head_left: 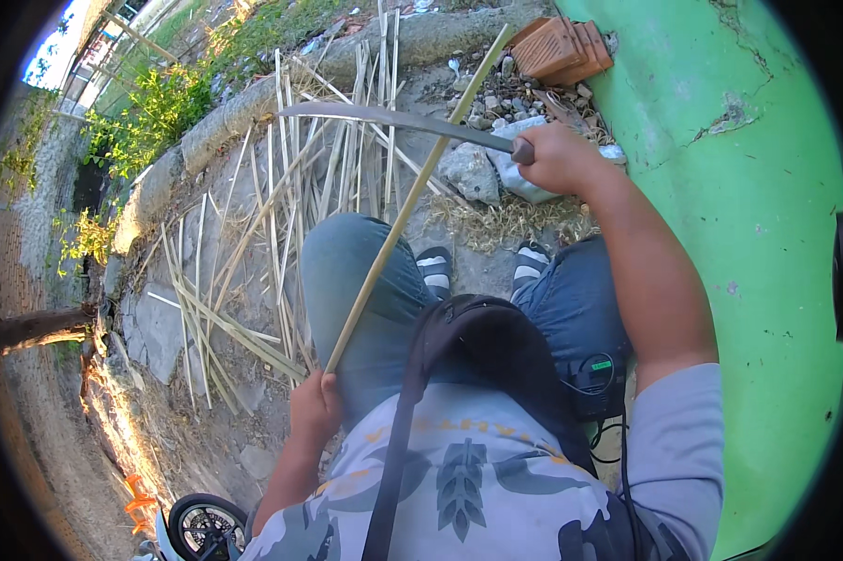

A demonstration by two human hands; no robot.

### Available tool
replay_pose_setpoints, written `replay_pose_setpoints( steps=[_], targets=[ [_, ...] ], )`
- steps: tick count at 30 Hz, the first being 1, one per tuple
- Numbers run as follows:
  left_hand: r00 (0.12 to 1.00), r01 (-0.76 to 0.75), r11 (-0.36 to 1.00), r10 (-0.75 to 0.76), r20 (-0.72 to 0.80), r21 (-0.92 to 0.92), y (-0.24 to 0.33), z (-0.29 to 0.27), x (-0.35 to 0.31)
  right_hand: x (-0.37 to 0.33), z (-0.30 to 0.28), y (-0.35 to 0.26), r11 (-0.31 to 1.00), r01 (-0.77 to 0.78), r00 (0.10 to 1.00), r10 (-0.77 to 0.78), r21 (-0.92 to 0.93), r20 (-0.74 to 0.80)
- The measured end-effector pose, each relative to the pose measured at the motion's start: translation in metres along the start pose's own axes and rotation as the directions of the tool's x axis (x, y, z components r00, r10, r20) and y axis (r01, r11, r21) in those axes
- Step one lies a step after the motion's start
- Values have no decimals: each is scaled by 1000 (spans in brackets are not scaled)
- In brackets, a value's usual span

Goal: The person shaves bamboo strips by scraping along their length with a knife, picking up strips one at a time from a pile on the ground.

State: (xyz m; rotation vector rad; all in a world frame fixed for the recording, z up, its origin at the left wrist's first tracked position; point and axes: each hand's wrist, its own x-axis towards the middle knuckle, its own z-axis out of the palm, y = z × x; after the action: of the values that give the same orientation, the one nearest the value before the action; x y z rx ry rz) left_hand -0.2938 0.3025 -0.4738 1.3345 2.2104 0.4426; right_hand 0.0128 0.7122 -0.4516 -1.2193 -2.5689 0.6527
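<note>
My left hand, beside my left thigh, is closed around the lower end of a long bamboo strip. The strip slants up and to the right across my knee, toward the rubble. My right hand grips the handle of a machete, its long curved blade pointing left. In this view the blade crosses the upper part of the strip; whether they touch I cannot tell. Many split bamboo strips lie scattered on the ground in front of me and to my left.
A green wall runs close along my right side. Ahead are terracotta blocks, a pale rock and gravel. A low stone curb borders the strips. Near my right thigh sits a black device with a cable; a motorbike wheel is behind left.
</note>
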Motion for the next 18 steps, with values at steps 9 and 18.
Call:
replay_pose_setpoints(
  steps=[9,18],
  targets=[
    [997,-66,998,66,-36,-9,9,-15,-16,-9,-42,-52,965,218,972,-201,-146,120],
    [1000,-14,998,15,5,-57,21,-17,-5,-5,-37,-33,996,5,998,-10,84,62]
  ],
)
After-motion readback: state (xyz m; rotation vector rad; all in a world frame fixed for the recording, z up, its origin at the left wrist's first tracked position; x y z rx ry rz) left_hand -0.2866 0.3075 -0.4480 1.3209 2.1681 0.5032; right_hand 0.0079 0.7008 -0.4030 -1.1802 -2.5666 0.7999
